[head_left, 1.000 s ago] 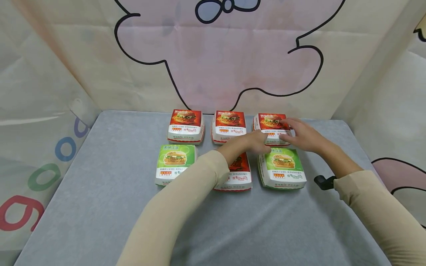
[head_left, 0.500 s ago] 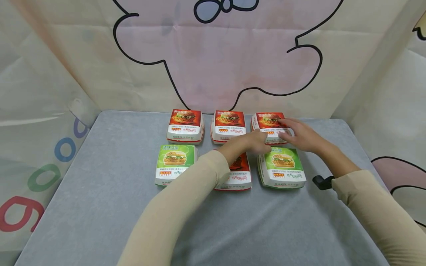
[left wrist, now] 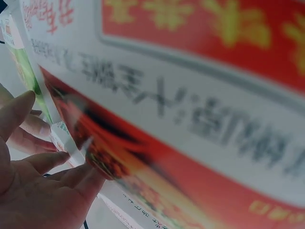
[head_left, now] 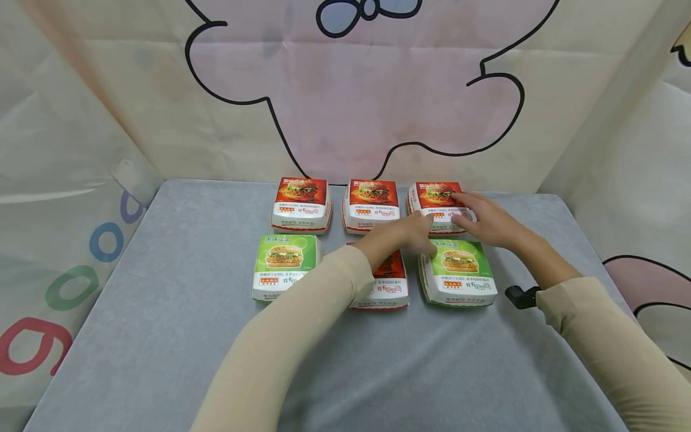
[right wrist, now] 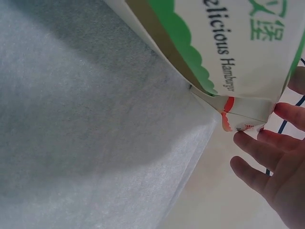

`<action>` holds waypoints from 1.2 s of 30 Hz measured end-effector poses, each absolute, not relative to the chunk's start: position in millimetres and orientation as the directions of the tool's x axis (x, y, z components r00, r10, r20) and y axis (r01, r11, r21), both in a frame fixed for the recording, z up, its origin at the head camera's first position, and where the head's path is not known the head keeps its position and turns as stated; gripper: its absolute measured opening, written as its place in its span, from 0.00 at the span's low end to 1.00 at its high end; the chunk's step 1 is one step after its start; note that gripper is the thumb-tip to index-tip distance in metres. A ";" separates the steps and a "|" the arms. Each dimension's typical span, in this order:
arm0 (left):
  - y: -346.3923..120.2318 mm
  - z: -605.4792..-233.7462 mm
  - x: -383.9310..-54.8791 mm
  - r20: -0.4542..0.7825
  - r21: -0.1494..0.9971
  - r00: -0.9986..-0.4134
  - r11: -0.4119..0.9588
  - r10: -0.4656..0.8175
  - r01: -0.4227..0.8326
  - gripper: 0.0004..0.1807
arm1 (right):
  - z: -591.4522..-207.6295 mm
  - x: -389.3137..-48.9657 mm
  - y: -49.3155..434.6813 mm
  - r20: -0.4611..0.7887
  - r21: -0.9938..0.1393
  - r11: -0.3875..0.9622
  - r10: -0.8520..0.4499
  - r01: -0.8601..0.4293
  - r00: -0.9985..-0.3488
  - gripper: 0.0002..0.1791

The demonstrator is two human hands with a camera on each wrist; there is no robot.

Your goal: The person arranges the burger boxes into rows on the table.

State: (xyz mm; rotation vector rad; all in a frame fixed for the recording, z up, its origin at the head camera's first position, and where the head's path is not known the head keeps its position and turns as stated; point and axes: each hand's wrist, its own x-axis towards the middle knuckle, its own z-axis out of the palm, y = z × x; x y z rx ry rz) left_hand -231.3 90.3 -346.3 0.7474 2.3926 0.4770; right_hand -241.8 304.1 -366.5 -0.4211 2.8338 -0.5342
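Note:
At the back right of the table stands a red-and-white burger box (head_left: 436, 195) with a hand on either side. My left hand (head_left: 402, 234) reaches over the front middle red box (head_left: 385, 294), its fingers against the back right box's left side. In the left wrist view those fingers (left wrist: 93, 183) look fairly straight, though their tips are partly hidden. My right hand (head_left: 491, 222) touches the same box's right side, fingers extended and thumb lower. A green-and-white burger box (head_left: 459, 270) sits just in front of it, below both hands.
Two more red boxes (head_left: 301, 204) stand in the back row. Another green box (head_left: 285, 264) is at the front left, partly behind my left sleeve. Grey cloth covers the table (head_left: 183, 288). Printed curtains (head_left: 335, 102) hang at the back and sides.
The back right red box has shifted slightly left and back, and my right hand has moved a little left with it. My left hand has barely moved.

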 end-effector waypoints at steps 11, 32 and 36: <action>92.0 -345.7 -228.1 -0.456 0.423 -0.680 0.812 0.573 0.401 0.47 | -368.6 -241.7 305.3 -0.170 -0.380 0.895 -0.315 -0.233 -0.934 0.35; 12.3 -317.3 -261.1 -0.209 0.620 -0.760 0.684 0.616 0.384 0.33 | -351.5 -240.9 333.7 -0.187 -0.352 0.925 -0.219 -0.143 -0.958 0.41; -27.7 -312.9 -271.1 -0.137 0.636 -0.798 0.669 0.587 0.383 0.31 | -348.6 -239.1 346.8 -0.181 -0.318 0.942 -0.173 -0.109 -0.968 0.43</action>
